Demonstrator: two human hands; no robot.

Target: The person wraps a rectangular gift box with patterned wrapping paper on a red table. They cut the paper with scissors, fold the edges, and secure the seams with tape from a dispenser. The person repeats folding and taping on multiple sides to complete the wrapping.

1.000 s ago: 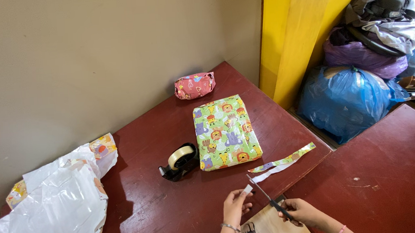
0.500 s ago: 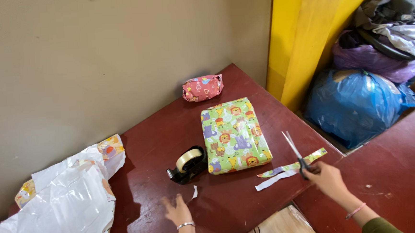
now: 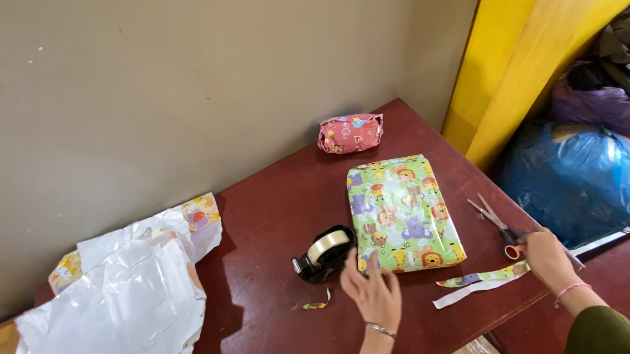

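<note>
Beige wall behind dark red desk (image 3: 273, 209). Left hand (image 3: 373, 291) open, fingers spread, just short of green animal-print parcel (image 3: 403, 212) and black tape dispenser (image 3: 324, 253) mid-desk. Right hand (image 3: 546, 254) at right edge, touching handles of scissors (image 3: 496, 224) lying on desk, grip unclear. Paper strip (image 3: 482, 285) between hands. Crumpled wrapping paper (image 3: 119, 305) at left end.

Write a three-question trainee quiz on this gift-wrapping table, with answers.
1. True or false: the scissors lie on the green parcel.
2. Which thing is nearest the left hand? A) pink parcel B) tape dispenser C) crumpled paper
3. What does the right hand touch?

Key: 1. False, they lie on the table beside it. 2. B. 3. The scissors' handles.
</note>
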